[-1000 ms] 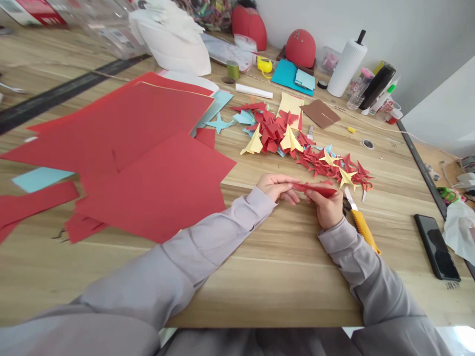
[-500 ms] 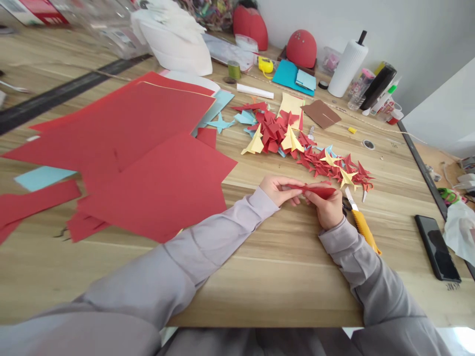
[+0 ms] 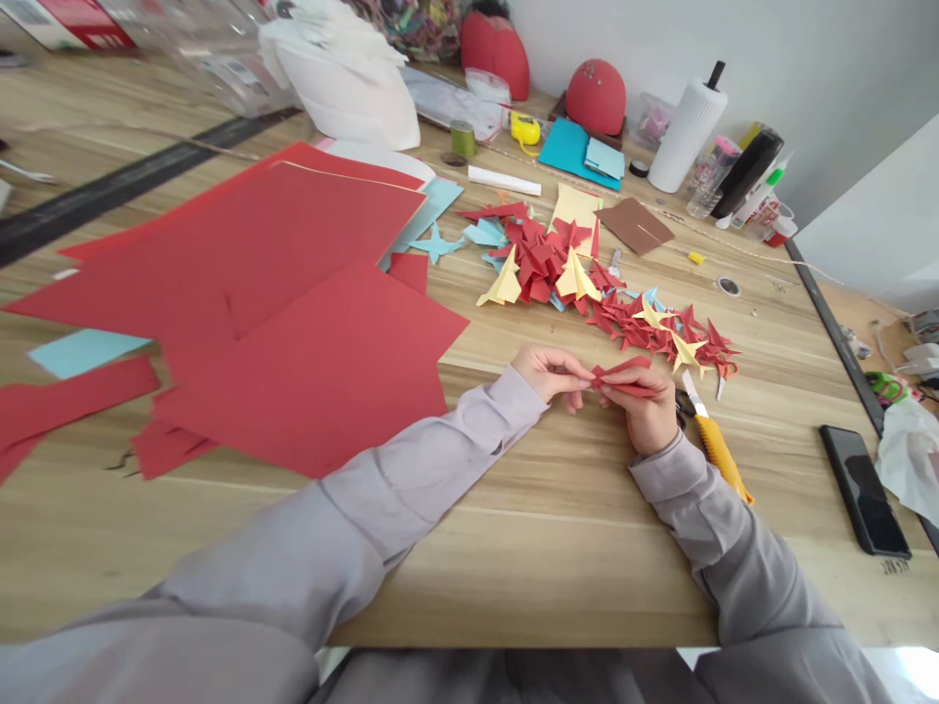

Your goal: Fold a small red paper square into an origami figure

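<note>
Between both hands I see a small piece of folded red paper point(image 3: 623, 377). My left hand point(image 3: 552, 374) pinches its left tip between thumb and fingers. Closed around the right part is my right hand point(image 3: 649, 411), its thumb lying along the near fold. Just beyond the hands lie folded paper stars point(image 3: 646, 328), mostly red with a few yellow and blue. A heap of folded red pieces point(image 3: 539, 256) and yellow folded pieces point(image 3: 577, 278) sits farther back. Close to my right wrist is a yellow-handled utility knife point(image 3: 715, 445), with dark scissors handles partly hidden beside it.
Large red paper sheets point(image 3: 315, 372) cover the left of the table. A black phone point(image 3: 864, 489) lies at the right. Toward the wall stand a yellow tape measure point(image 3: 523, 128), a teal pad point(image 3: 576, 152), a white bottle point(image 3: 688, 135) and a brown paper square point(image 3: 635, 225).
My left fingers have shifted slightly left, onto the tip of the folded red paper. More of the paper's folded flaps show now. My right hand still holds it in nearly the same place.
</note>
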Available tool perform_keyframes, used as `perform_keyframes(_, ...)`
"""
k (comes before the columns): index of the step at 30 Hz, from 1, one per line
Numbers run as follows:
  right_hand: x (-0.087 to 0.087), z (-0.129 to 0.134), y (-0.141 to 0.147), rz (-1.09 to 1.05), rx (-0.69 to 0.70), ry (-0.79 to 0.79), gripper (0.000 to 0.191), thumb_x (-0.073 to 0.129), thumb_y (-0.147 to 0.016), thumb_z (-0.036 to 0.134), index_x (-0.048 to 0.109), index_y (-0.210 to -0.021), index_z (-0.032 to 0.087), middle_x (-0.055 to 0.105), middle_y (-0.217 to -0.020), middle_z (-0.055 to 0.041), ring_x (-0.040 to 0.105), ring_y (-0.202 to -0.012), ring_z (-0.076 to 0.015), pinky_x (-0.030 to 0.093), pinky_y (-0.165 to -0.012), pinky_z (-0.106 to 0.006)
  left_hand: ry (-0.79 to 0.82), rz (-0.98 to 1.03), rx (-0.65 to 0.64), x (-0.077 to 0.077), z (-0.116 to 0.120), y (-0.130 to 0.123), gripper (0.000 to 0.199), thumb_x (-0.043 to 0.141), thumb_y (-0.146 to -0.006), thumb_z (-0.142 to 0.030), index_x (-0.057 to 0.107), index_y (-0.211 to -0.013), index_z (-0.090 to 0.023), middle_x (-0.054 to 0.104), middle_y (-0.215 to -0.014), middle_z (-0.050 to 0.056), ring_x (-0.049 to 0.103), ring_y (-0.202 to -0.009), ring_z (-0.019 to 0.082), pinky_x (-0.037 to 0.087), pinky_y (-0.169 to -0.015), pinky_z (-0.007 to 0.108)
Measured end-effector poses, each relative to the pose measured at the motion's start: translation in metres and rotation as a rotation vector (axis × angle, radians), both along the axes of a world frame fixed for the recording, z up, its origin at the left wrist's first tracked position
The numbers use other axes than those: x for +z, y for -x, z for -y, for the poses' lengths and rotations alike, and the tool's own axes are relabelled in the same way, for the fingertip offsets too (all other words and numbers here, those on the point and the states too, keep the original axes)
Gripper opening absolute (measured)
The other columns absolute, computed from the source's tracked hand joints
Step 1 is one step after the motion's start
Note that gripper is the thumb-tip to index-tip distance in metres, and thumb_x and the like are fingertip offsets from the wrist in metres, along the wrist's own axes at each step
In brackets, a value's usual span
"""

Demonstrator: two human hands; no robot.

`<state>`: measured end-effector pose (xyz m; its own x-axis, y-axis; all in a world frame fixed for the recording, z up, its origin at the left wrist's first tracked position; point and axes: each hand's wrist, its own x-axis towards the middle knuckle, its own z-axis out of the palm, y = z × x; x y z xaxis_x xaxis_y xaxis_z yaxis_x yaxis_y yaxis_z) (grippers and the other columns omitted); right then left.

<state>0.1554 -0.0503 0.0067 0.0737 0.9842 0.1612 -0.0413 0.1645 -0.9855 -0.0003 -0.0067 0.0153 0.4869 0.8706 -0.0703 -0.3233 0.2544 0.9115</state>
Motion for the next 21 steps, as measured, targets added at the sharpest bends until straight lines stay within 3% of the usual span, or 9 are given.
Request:
perform_keyframes(9,-0.0004,-0.0015,0.0004,-0.067,-0.039,-0.026,0.009,0.075,-0.063,0.017,0.072,-0.067,0.025,0.069,-0.068,0.0012,0.059,-0.053,-0.0127,0.05,-0.051,-0.027,0.005,0.016,0.063,0.0015,0.0023,-0.002,0.028,0.083,-0.047,-0.024,0.069,-0.066,-0.01,0.063,-0.045,0.002,0.058,-0.039,0.013,0.051,-0.04,0.023)
perform_keyframes(16,-0.002,-0.0016,0.0,-0.047,-0.012,-0.035,0.01,0.074,-0.064,0.018,0.073,-0.072,0.024,0.069,-0.068,0.0015,0.059,-0.052,-0.0114,0.049,-0.05,-0.025,-0.018,0.007,0.002,-0.0037,-0.0012,-0.0007,0.03,0.084,-0.046,-0.032,0.068,-0.061,-0.01,0.061,-0.042,0.002,0.056,-0.034,0.013,0.047,-0.036,0.022)
perform_keyframes(21,-0.0035,-0.0027,-0.0013,-0.041,-0.016,-0.054,0.009,0.073,-0.065,0.015,0.073,-0.069,0.024,0.069,-0.066,0.002,0.059,-0.052,-0.0114,0.049,-0.052,-0.025,-0.047,-0.013,0.041,-0.0048,0.0013,-0.0022,0.03,0.083,-0.049,-0.03,0.07,-0.067,-0.01,0.063,-0.045,0.002,0.057,-0.037,0.013,0.05,-0.039,0.023)
